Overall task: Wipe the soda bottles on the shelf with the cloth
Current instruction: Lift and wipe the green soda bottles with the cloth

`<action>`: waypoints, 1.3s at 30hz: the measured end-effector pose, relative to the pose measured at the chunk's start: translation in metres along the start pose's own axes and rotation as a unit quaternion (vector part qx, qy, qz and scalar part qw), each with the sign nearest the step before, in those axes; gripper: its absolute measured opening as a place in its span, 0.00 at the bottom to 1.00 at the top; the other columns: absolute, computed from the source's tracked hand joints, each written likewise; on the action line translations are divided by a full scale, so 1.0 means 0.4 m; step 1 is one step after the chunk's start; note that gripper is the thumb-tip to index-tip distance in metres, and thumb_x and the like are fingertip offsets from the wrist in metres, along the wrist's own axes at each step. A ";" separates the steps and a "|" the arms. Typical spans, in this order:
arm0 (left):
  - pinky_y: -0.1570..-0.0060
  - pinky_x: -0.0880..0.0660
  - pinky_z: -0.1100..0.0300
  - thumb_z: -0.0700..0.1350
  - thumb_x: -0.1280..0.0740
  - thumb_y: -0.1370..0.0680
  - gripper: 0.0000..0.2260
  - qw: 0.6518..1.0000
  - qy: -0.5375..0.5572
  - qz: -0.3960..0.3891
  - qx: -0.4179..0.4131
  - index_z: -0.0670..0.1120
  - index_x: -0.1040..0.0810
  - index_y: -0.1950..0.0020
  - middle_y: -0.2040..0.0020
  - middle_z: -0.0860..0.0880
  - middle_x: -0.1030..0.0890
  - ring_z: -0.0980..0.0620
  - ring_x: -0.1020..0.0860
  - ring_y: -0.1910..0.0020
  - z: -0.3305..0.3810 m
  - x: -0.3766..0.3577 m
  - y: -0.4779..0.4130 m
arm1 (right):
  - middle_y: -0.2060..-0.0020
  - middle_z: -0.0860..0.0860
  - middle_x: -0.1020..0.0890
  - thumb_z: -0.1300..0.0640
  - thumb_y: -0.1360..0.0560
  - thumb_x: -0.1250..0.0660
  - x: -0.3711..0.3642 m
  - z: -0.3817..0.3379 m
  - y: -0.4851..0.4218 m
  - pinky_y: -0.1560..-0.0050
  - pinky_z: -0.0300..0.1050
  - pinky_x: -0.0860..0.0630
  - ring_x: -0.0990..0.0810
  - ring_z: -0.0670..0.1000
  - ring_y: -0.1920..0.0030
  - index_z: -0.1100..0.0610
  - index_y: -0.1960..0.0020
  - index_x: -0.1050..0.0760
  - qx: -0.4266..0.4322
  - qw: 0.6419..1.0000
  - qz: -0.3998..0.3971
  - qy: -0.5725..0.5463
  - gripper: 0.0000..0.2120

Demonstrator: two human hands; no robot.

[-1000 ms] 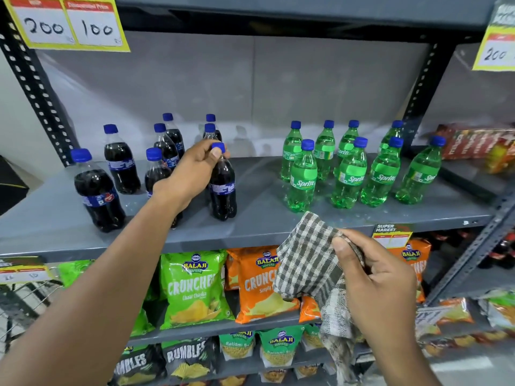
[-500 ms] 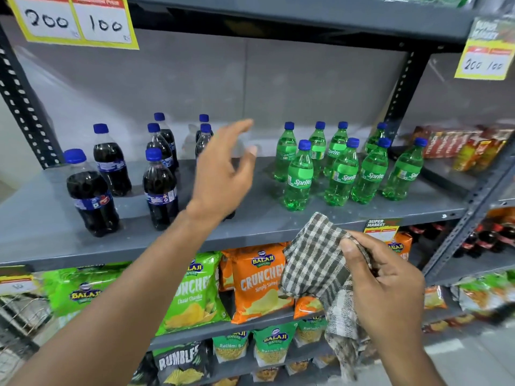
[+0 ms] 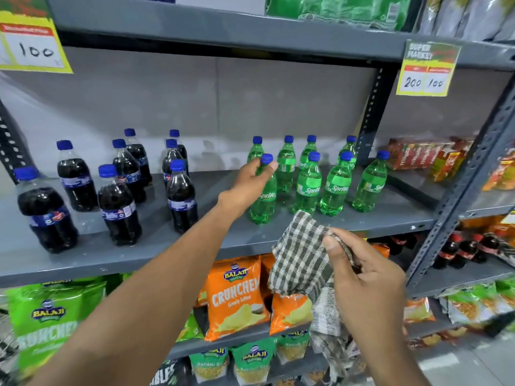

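Note:
Several dark cola bottles [image 3: 181, 195] with blue caps stand on the left of the grey shelf [image 3: 156, 246]. Several green Sprite bottles [image 3: 308, 185] stand to their right. My left hand [image 3: 246, 185] wraps around the neck of the front-left green Sprite bottle [image 3: 264, 201], which stands upright on the shelf. My right hand [image 3: 362, 277] is in front of the shelf edge, below the green bottles, holding a checked cloth [image 3: 299, 260] that hangs down past the lower shelf.
Yellow price tags [image 3: 426, 69] hang from the upper shelf. Red snack packs [image 3: 418, 154] lie at the right. Chip bags [image 3: 237, 296] fill the lower shelves, with small dark bottles [image 3: 459, 249] at the lower right. A slanted steel upright [image 3: 468, 179] stands on the right.
My left hand let go of a cola bottle, moved right and closed on the front-left green Sprite bottle. The view shifted rightward. My right hand kept the cloth.

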State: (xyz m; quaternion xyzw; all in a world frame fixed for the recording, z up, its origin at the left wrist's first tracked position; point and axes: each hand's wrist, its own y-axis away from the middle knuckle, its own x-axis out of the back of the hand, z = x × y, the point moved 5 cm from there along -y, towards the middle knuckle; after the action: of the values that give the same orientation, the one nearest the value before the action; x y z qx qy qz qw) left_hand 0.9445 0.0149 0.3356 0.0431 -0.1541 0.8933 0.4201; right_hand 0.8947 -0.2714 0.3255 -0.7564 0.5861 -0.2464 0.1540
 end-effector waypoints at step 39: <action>0.49 0.25 0.55 0.54 0.39 0.21 0.15 0.884 0.370 -0.284 -0.044 0.42 0.25 0.52 0.53 0.41 0.26 0.46 0.25 0.53 0.216 -0.081 0.170 | 0.36 0.51 0.19 0.61 0.20 0.36 -0.141 -0.088 -0.078 0.30 0.58 0.28 0.27 0.51 0.28 0.57 0.39 0.19 0.413 0.901 0.000 0.133 0.12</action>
State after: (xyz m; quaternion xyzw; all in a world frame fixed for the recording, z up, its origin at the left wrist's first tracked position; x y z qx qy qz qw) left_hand 0.9088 -0.0765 0.3948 -0.2672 -0.0076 0.6794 0.6834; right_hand 0.8895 -0.2067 0.3600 -0.5849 0.4470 -0.5646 0.3732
